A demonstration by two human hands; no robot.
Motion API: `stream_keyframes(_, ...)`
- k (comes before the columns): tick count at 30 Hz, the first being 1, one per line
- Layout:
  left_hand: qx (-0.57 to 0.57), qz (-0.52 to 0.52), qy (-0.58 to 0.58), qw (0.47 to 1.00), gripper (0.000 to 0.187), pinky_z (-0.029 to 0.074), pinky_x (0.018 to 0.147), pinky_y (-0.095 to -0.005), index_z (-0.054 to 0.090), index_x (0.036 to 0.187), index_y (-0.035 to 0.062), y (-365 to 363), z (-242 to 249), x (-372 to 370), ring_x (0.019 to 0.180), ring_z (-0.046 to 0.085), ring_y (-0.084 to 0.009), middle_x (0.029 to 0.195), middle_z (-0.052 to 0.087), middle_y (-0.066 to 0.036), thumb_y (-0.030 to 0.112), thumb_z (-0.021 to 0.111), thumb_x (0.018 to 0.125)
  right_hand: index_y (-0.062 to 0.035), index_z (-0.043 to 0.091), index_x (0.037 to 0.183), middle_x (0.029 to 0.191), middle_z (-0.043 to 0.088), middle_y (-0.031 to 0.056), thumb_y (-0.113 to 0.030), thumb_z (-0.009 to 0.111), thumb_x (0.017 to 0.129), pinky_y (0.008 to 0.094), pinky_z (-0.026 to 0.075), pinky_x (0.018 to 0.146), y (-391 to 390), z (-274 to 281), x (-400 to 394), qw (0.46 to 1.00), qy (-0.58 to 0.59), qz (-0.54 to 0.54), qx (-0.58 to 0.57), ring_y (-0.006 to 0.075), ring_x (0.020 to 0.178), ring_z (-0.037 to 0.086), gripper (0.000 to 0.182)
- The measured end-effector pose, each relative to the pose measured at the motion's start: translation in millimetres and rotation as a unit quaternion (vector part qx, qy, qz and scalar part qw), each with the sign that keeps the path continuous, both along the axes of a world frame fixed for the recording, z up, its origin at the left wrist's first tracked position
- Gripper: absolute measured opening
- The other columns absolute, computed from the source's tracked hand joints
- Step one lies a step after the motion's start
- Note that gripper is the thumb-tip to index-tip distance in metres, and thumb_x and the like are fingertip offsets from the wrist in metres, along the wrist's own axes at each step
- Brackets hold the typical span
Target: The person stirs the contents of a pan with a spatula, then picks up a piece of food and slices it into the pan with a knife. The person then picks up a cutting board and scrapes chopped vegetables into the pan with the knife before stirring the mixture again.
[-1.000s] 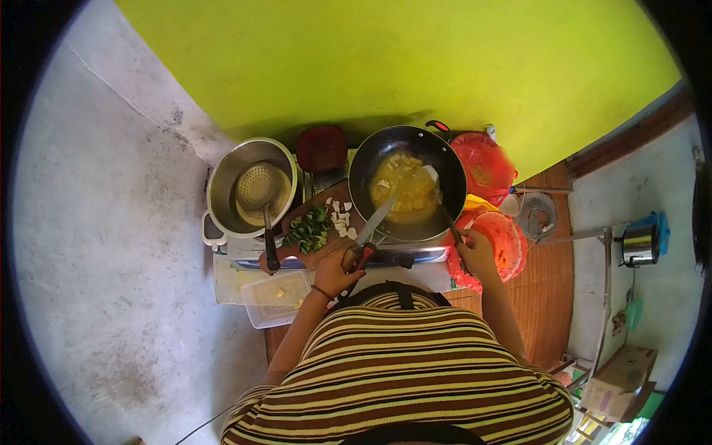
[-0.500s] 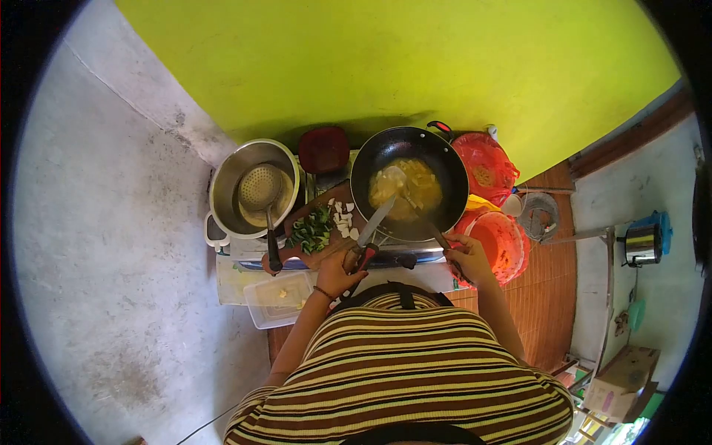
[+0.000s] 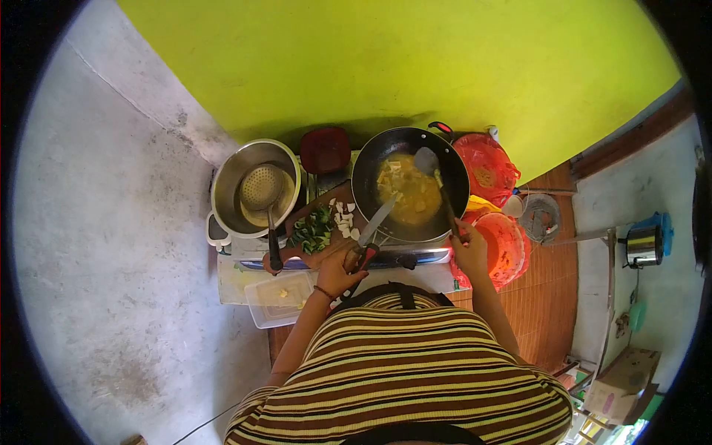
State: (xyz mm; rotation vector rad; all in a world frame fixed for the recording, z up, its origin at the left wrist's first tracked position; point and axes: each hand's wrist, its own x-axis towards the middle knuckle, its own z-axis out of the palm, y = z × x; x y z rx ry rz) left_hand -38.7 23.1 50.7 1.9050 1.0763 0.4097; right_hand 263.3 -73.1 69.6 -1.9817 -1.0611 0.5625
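My right hand (image 3: 471,248) is closed around the dark handle of a spatula (image 3: 426,160), whose blade rests at the far right side of the black wok (image 3: 371,144). Yellowish liquid with cut pieces (image 3: 415,194) fills the wok's bottom. In my left hand (image 3: 338,273) is a knife (image 3: 377,223), its blade slanting up over the wok's near left rim. Beside it, the wok's red-and-black handle (image 3: 367,257) runs under the same fingers. Chopped green leaves (image 3: 313,228) and white pieces (image 3: 346,221) lie on a wooden cutting board (image 3: 297,261), left of the wok.
A steel pot (image 3: 222,182) with a perforated skimmer (image 3: 261,187) in it stands at left. Behind the board is a dark red bowl (image 3: 325,150). A clear plastic container (image 3: 259,305) sits near the front edge. Red plastic basins (image 3: 504,245) stand at right.
The spatula has swung from the middle of the wok to its far right side, and my right hand has turned on the handle. My left hand and the knife have stayed put.
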Motion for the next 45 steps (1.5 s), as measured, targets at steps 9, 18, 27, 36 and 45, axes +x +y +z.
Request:
stream_keyframes(9, 0.026, -0.002, 0.021, 0.999, 0.068, 0.045, 0.088, -0.0357, 0.054, 0.119, 0.0046, 0, -9, -1, 0.102, 0.057, -0.0332, 0.110, 0.060, -0.018, 0.025, 0.080, 0.059, -0.0025, 0.052, 0.119, 0.058, 0.052, 0.0041, -0.009, 0.055, 0.083, 0.0233, 0.035, 0.036, 9, -6, 5, 0.919, 0.382, -0.028, -0.099, 0.0104, 0.042, 0.048, 0.037)
stream_keyframes(18, 0.012, 0.012, 0.000, 1.000, 0.071, 0.043, 0.091, -0.0366, 0.053, 0.120, 0.0033, -2, -10, -1, 0.107, 0.055, -0.0330, 0.114, 0.058, -0.018, 0.024, 0.081, 0.058, -0.0047, 0.054, 0.119, 0.061, 0.054, 0.0042, -0.004, 0.057, 0.082, 0.0201, 0.032, 0.033, 6, 6, 2, 0.843, 0.532, 0.030, -0.078, 0.0068, 0.039, 0.045, 0.037)
stream_keyframes(27, 0.056, 0.001, 0.016, 0.998, 0.072, 0.044, 0.090, -0.0365, 0.052, 0.121, 0.0042, -1, -12, -1, 0.106, 0.055, -0.0328, 0.115, 0.057, -0.018, 0.025, 0.080, 0.059, -0.0088, 0.058, 0.120, 0.059, 0.055, 0.0034, -0.007, 0.063, 0.077, 0.0255, 0.039, 0.039, -9, 23, -13, 0.983, 0.130, 0.090, -0.095, 0.0105, 0.040, 0.048, 0.043)
stream_keyframes(36, 0.090, 0.003, -0.016, 0.996, 0.070, 0.046, 0.082, -0.0370, 0.055, 0.118, 0.0041, -1, -27, -3, 0.093, 0.059, -0.0322, 0.099, 0.063, -0.016, 0.029, 0.081, 0.058, -0.0033, 0.058, 0.117, 0.071, 0.060, 0.0141, -0.007, 0.059, 0.076, 0.0315, 0.049, 0.060, -6, 8, -9, 0.999, -0.034, 0.007, -0.031, 0.0220, 0.063, 0.062, 0.041)
stream_keyframes(45, 0.063, 0.009, -0.023, 0.998, 0.068, 0.047, 0.079, -0.0355, 0.054, 0.117, 0.0031, -2, -9, 0, 0.087, 0.061, -0.0302, 0.099, 0.063, -0.016, 0.026, 0.081, 0.059, -0.0024, 0.055, 0.119, 0.062, 0.057, 0.0084, -0.005, 0.055, 0.080, 0.0258, 0.038, 0.036, -2, 10, 0, 0.968, 0.236, -0.019, -0.087, 0.0130, 0.039, 0.049, 0.039)
